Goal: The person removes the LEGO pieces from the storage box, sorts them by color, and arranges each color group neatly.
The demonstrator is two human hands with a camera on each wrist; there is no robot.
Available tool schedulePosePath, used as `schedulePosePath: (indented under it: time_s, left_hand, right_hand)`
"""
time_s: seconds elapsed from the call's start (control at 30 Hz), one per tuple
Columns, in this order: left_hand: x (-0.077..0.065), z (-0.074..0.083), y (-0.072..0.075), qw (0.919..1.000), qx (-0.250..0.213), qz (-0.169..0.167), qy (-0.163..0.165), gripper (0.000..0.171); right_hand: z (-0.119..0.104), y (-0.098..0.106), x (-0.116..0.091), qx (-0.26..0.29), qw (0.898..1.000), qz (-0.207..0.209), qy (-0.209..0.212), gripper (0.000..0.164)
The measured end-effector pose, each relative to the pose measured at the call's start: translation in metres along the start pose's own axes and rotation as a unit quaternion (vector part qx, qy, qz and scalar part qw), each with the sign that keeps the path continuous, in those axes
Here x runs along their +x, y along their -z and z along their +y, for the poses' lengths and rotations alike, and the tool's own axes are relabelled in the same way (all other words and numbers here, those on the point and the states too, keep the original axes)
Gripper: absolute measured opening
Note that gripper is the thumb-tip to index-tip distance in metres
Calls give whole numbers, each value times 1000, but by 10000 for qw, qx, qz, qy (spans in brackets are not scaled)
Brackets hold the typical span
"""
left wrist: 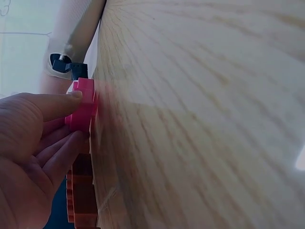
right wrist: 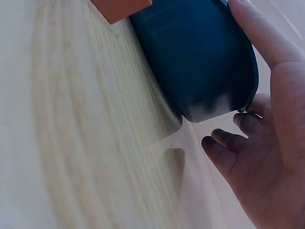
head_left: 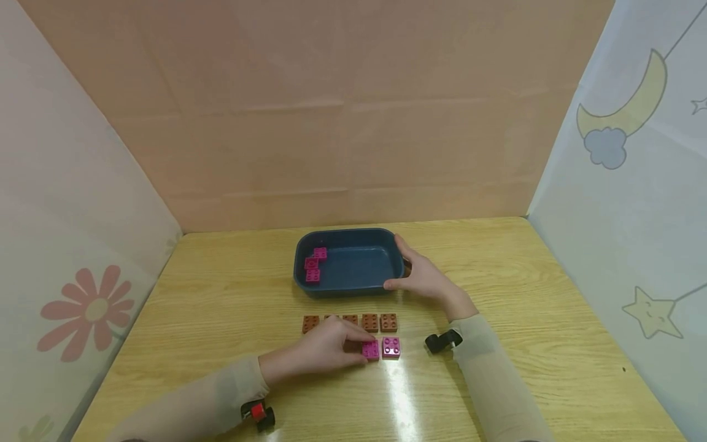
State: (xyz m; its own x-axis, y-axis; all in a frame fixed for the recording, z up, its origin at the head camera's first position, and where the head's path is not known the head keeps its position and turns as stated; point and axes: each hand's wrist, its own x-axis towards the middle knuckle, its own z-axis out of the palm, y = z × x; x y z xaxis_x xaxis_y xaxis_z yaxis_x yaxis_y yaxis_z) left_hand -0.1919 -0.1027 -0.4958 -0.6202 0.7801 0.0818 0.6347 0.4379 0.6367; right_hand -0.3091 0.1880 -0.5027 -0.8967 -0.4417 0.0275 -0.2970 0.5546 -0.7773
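Note:
On the table, my left hand (head_left: 326,347) pinches a pink toy building block (head_left: 370,350) between thumb and fingers. A second pink block (head_left: 391,347) sits just right of it. In the left wrist view, thumb and fingertips press on the pink block (left wrist: 85,112) at the tabletop. My right hand (head_left: 422,277) grips the right end of a dark blue dish (head_left: 353,290), thumb at the near corner, fingers at the far side. Inside the dish, at its left end, lie three pink blocks (head_left: 313,275). In the right wrist view, the hand (right wrist: 267,157) spans the dish's end.
A row of several brown blocks (head_left: 388,323) lies between the dish and my left hand, which partly covers some of them. The wooden table (head_left: 232,270) meets a tan back wall (head_left: 342,153). Patterned side panels (head_left: 618,245) stand left and right.

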Motion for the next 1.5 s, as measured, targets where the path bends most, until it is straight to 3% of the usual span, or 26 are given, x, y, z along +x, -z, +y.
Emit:
schedulePosePath:
  time_s: [0.33,0.93,1.37,1.5]
  left_hand:
    - [2,1,0,9996,230,-144,109,38]
    - [2,2,-1,9993,359,-111,-51,38]
    - [1,5,3,9994,272,21,-210,40]
    - [-1,8,12,9994,-122,92,-297,38]
  right_hand:
    - [1,1,0,104,9999,-26,8,126]
    - [-1,1,-1,92,9999,-58,-29,125]
    - [0,1,-1,141,9999,-68,-51,127]
    - [0,1,-1,207,9998,-64,-48,126]
